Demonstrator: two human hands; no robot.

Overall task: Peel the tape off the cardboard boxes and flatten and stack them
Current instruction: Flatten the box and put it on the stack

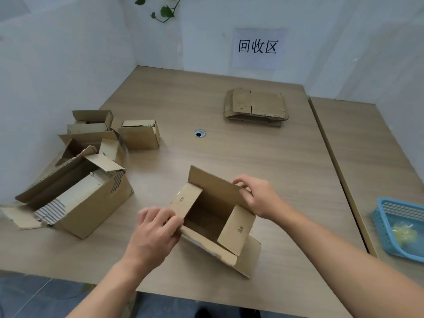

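Light wood-grain table (229,152), closed in on the far and left sides by white wall panels. Paper sign (257,48) with three printed characters on the far panel; green vine (165,10) hanging near the corner above. Round cable hole (200,133) near the table's middle. Stack of flattened boxes (255,106) at the far right, below the sign. Cluster of open boxes (91,198) along the left edge, flaps up, largest nearest. Second table (367,152) butted against the right side, carrying a blue basket (382,228) with a crumpled yellowish wad inside.

Open cardboard box (213,216) at the table's near centre, all four top flaps raised. Left hand (153,232), blurred, fingers curled over the near-left corner at the short flap. Right hand (257,196) gripping the right end of the far long flap, fingers and thumb closed on its edge.
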